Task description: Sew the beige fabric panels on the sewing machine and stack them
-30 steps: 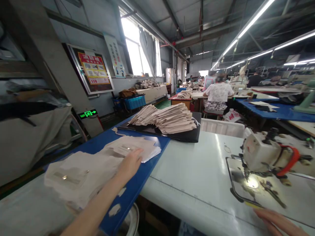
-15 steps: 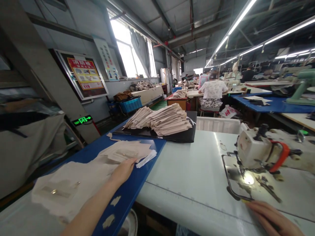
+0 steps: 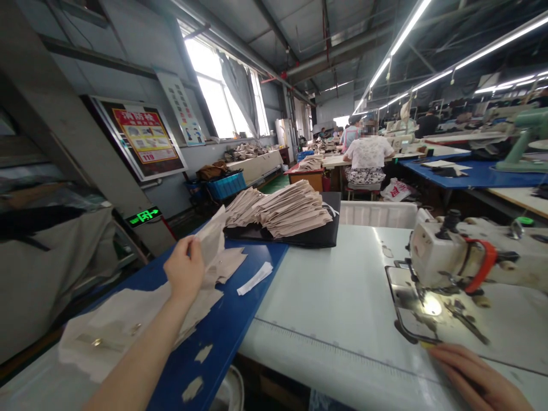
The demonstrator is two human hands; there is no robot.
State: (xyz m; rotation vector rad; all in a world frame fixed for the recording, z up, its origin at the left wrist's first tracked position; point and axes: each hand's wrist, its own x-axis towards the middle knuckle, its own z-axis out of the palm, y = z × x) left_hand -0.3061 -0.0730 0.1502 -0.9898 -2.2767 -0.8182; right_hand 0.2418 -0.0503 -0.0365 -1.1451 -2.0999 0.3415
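My left hand (image 3: pixel 185 267) is closed on the edge of a beige fabric piece (image 3: pixel 213 237), which stands lifted off the blue tabletop. More beige pieces (image 3: pixel 115 311) lie under and beside that forearm, one with a metal snap on a strip. A white strip (image 3: pixel 255 278) rests to the right of them. My right hand (image 3: pixel 482 377) lies on the pale table, fingers stretched out, just in front of a sewing machine (image 3: pixel 445 257) whose lamp is lit. Something small and yellow shows at its fingertips; I cannot make out what.
A fanned stack of beige pieces (image 3: pixel 291 208) sits on a black board (image 3: pixel 327 231) at the back of the table. Behind it is a white bin (image 3: pixel 377 214). The blue tabletop (image 3: pixel 240 308) adjoins the pale table (image 3: pixel 317 297). Another person (image 3: pixel 369 154) sits farther off.
My left hand has drawn back to the left and risen, lifting the fabric piece it touched. The white strip now lies apart from the fabric. My right hand has hardly moved.
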